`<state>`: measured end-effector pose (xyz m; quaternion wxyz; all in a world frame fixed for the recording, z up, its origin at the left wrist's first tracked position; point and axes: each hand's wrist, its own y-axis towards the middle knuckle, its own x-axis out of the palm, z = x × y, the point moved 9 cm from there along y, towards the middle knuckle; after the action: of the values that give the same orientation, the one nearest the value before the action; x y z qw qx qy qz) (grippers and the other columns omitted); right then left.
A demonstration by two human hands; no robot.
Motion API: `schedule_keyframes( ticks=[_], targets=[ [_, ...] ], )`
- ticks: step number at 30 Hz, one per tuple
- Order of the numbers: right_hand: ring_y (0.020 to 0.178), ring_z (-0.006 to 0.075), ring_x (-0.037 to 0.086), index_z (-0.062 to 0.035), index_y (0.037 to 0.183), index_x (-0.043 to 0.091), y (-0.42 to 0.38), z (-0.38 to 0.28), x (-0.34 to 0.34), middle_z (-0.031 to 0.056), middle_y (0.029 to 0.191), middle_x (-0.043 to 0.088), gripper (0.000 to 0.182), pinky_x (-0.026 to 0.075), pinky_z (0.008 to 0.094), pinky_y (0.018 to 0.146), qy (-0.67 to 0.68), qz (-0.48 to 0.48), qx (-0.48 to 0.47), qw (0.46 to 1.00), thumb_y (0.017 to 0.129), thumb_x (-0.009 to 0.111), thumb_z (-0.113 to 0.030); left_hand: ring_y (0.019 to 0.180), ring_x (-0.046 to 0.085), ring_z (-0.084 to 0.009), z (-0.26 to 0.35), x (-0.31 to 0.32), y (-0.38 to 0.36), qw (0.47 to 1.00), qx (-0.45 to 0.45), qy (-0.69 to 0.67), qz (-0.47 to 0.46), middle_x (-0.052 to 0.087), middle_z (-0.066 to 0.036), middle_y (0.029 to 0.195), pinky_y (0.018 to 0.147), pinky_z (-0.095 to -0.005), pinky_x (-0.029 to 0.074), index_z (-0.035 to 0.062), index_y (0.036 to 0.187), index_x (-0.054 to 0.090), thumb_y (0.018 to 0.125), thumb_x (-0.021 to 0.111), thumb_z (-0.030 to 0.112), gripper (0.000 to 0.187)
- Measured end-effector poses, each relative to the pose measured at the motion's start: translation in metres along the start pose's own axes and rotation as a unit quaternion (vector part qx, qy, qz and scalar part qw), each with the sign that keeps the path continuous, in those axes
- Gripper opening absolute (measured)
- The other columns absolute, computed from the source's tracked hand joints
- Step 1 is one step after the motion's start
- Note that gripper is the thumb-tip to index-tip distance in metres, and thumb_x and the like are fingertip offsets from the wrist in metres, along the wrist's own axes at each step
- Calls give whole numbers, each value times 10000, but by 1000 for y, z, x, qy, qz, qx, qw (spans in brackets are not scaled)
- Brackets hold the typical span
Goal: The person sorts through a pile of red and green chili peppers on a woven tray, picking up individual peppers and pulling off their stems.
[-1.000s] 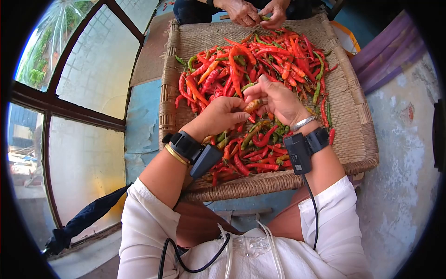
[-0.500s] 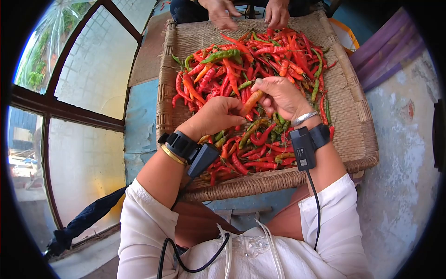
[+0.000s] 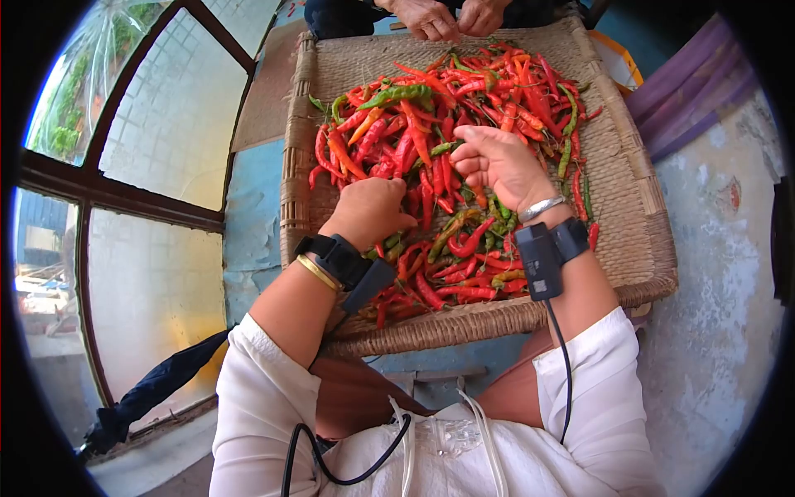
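Observation:
A heap of chili peppers, mostly red with some green and orange, lies on a woven tray. Over the heap's left side is my left hand, back up, thumb out to the side; its other fingers point down, hidden behind the hand. My right hand is raised above the middle of the heap, its fingers curled in and the thumb close to them. Whatever may be in that curl is hidden. Between my hands and the near rim lie more red, green and brownish chilies.
Another person's hands are close together at the tray's far edge. Windows stand on the left, a rough wall on the right. Purple cloth hangs at the upper right. A black cable runs from my right wrist device.
The orange-brown chili that was between my two hands is no longer there. My hands have moved apart, the left one down to the left. The other person's hands have come together.

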<state>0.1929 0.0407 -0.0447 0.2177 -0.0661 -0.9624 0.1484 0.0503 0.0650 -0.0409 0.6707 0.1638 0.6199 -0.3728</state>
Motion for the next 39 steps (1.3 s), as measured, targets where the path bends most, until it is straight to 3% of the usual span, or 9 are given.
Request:
schedule_keyframes(
  ticks=[7, 13, 15, 21, 23, 24, 27, 34, 39],
  targets=[
    [578, 61, 526, -7, 989, 542, -2, 15, 16, 22, 724, 572, 270, 427, 189, 461, -177, -21, 10, 984, 826, 539, -223, 769, 574, -304, 3, 9, -2, 998, 14, 11, -64, 592, -136, 770, 662, -405, 454, 77, 894, 581, 676, 619, 293, 309],
    [639, 97, 560, -3, 960, 581, -2, 11, 34, 40, 745, 602, 245, 456, 229, 579, -326, -66, -93, 938, 761, 584, -147, 656, 567, -160, -5, 2, 7, 958, 64, -275, -49, 587, -65, 707, 586, -298, 449, 53, 885, 595, 685, 605, 151, 223],
    [695, 158, 585, -30, 963, 588, -5, 15, 48, 79, 765, 611, 284, 460, 275, 659, -398, -114, -137, 900, 698, 618, -127, 630, 512, -72, -14, 11, 5, 891, -60, -435, -116, 556, -3, 681, 544, -222, 420, 37, 904, 582, 724, 587, 127, 201],
    [751, 233, 587, -22, 879, 592, -23, -2, 70, 120, 784, 603, 250, 453, 316, 703, -473, -88, -283, 830, 666, 646, -143, 618, 486, -37, -10, 18, 3, 759, -104, -632, -120, 557, 11, 759, 530, -165, 402, 53, 989, 549, 816, 537, 157, 203],
    [729, 230, 588, -20, 853, 591, -16, 0, 56, 120, 774, 601, 239, 452, 315, 675, -449, -58, -221, 864, 668, 654, -158, 603, 479, -40, -10, 19, 8, 732, -79, -670, -94, 559, 8, 776, 537, -161, 407, 55, 994, 550, 829, 525, 172, 204],
    [661, 90, 548, -8, 876, 578, -16, -1, 54, 32, 738, 588, 176, 442, 232, 605, -450, -58, -228, 862, 728, 622, -94, 588, 472, -42, -8, 11, 9, 703, -55, -706, -67, 561, 6, 793, 544, -157, 412, 58, 999, 550, 843, 513, 187, 206],
    [634, 212, 575, -26, 807, 605, -11, -2, 42, 112, 690, 594, 171, 445, 299, 612, -412, -16, -175, 894, 704, 629, -160, 619, 483, -53, -4, 3, 4, 715, -64, -692, -76, 562, -4, 834, 585, -171, 433, 56, 1029, 542, 855, 498, 214, 239],
    [469, 49, 500, -26, 807, 571, -12, 5, 28, -1, 622, 553, 138, 406, 192, 422, -206, 21, -32, 978, 787, 563, -163, 738, 499, -52, 8, -6, 1, 673, 4, -734, -95, 530, 2, 912, 632, -200, 439, 56, 1045, 539, 850, 519, 239, 268],
    [457, 44, 489, -34, 812, 550, -14, 2, 39, -2, 610, 537, 125, 394, 181, 397, -247, -24, -61, 967, 796, 545, -157, 628, 501, -35, 13, 12, 6, 820, -5, -558, -124, 536, 35, 740, 556, -176, 426, 40, 929, 551, 840, 543, 167, 156]
  ],
)
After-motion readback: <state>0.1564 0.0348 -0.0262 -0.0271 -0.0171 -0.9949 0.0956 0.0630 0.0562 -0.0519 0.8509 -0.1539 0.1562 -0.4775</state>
